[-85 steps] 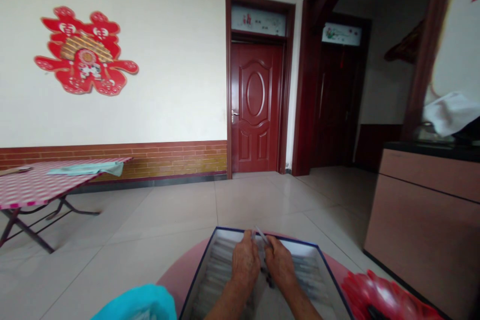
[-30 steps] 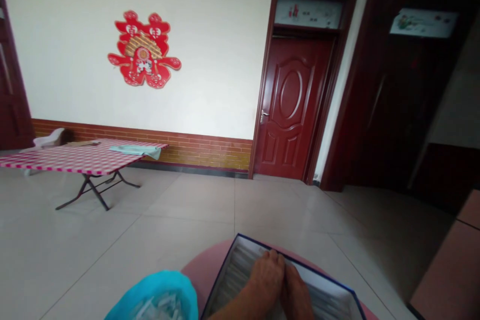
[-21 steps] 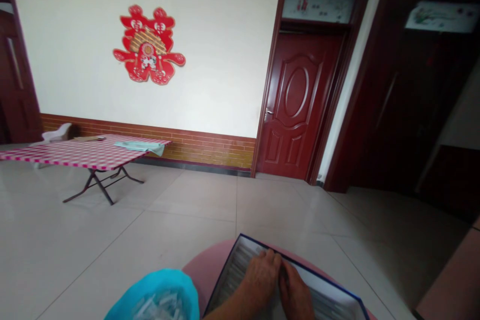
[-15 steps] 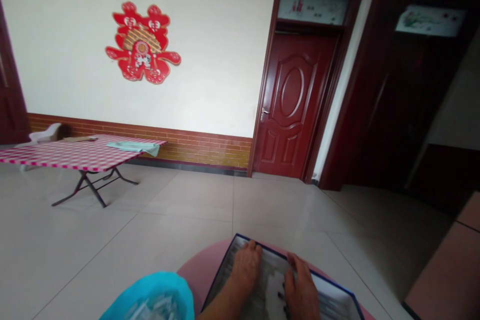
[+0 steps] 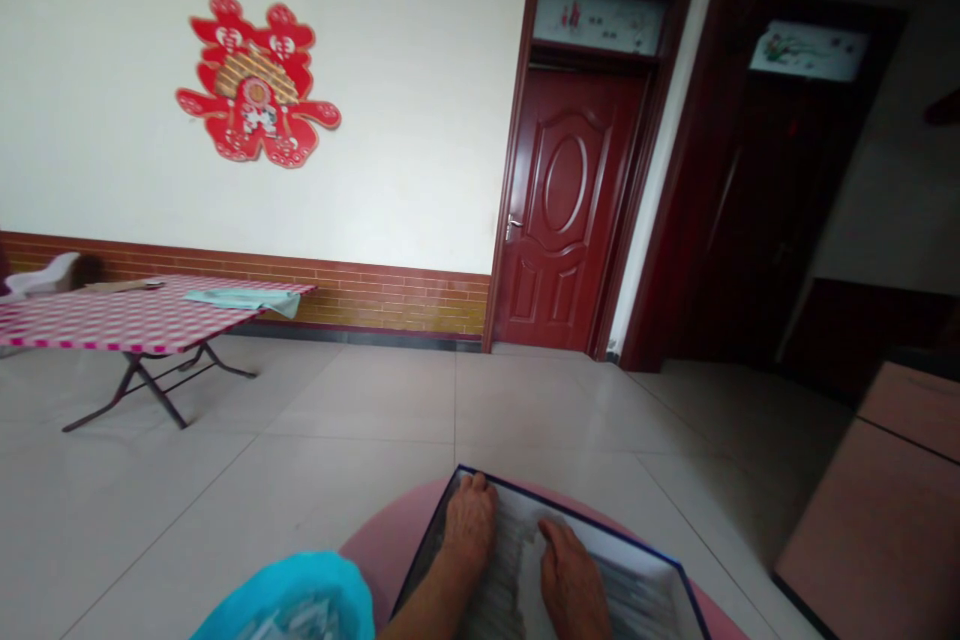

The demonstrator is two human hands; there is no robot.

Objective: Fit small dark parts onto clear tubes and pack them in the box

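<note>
Flanking bare strip point(image 5: 531, 588) within box rim point(image 5: 600, 524): left hand point(image 5: 472, 522), right hand point(image 5: 574, 578)

The wearer's head camera faces forward and down, the box point(image 5: 652, 568) close beneath it, the red door point(image 5: 564, 200) well across the room.

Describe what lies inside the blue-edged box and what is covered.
Thin, greyish pieces lie in two groups inside the blue-edged box, a whitish strip between them. Whatever the left hand and right hand cover is hidden; the near end is cropped.
</note>
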